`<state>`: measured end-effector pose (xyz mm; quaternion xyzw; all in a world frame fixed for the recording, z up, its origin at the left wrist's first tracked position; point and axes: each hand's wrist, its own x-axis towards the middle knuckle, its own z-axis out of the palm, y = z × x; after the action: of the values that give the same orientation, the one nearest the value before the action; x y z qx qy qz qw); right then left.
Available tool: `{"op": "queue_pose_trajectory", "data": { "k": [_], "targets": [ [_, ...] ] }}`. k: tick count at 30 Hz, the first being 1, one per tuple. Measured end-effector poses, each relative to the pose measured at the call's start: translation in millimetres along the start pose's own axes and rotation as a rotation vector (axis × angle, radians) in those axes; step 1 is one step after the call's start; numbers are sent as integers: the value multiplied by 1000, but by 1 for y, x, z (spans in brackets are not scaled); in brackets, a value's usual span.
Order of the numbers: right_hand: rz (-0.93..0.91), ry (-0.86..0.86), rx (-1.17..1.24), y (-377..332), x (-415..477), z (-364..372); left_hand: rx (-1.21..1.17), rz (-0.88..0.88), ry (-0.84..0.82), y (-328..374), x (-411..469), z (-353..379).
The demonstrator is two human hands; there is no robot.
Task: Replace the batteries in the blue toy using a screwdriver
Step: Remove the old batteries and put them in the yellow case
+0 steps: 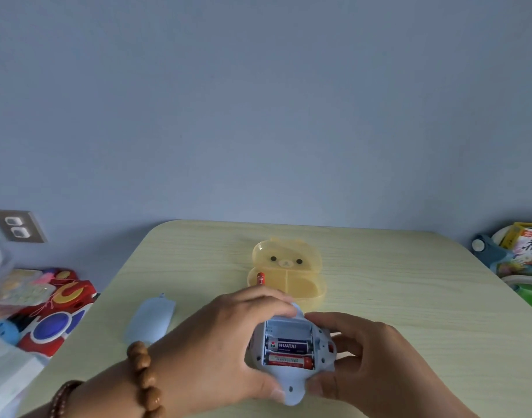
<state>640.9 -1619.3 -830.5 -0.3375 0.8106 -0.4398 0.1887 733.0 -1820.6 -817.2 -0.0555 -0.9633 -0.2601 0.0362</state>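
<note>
HUATAI on dark battery (289,346) in blue toy (292,387), 神 on box (530,245) at right

Two batteries (290,346) lie in the one blue toy (291,395), a third battery (261,279) in the one yellow box (317,292).

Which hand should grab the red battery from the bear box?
Probably left. The left hand has its fingers just in front of the red battery in the yellow bear box. The right hand is farther away and can steady the blue toy.

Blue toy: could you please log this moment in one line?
left hand, right hand: grip blue toy; compartment open; two batteries seated
</note>
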Motion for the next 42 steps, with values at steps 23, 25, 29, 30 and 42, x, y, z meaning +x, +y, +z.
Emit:
{"op": "queue_pose_trajectory", "data": {
  "k": [23,25,29,30,42],
  "targets": [
    [219,102,-375,-45,17,31,-172,131,103,-3,2,14],
    [223,84,-380,-47,17,29,-179,131,105,-3,2,14],
    [251,66,-368,-52,18,27,-194,131,94,-4,3,13],
    [252,65,-368,-54,17,27,-200,128,91,-4,3,13],
    [-113,254,-689,-36,9,27,-263,51,99,-15,4,14]
  ]
}}
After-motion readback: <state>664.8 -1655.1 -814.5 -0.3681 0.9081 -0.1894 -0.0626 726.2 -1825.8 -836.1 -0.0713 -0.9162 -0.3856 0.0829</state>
